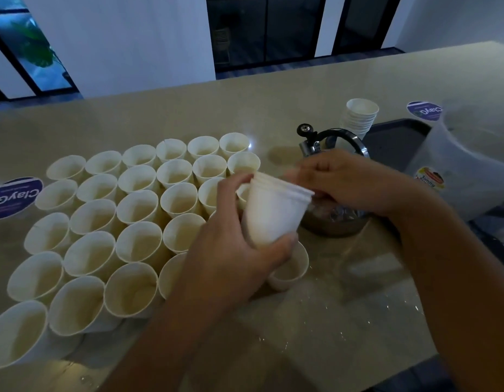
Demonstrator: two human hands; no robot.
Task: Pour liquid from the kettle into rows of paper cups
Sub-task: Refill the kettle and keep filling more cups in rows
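Several nested paper cups formed the short stack [275,210] that we held above the tabletop [330,321], tilted with the rims toward our right. Our left hand [234,256] gripped it from below, thumb curled under the base and fingers wrapped around the far side. Our right hand [344,182] met the rims of that stack, its fingers bent at the top cup; motion blur kept us from telling whether they pinched the rim or only touched it.

To the left of our left hand, and partly hidden beneath it, stood the rows of paper cups [117,222], packed rim to rim, upright and open. One more single cup [290,267] stood just below the held stack, beside our left thumb. Behind our right hand sat the kettle [330,145], its dark curved handle and knobbed lid showing above our knuckles, its metal body mostly covered by the hand. Beyond the kettle rose a second stack of cups [358,117], and to the right of our right forearm stood a large white bucket [471,154] with a label.
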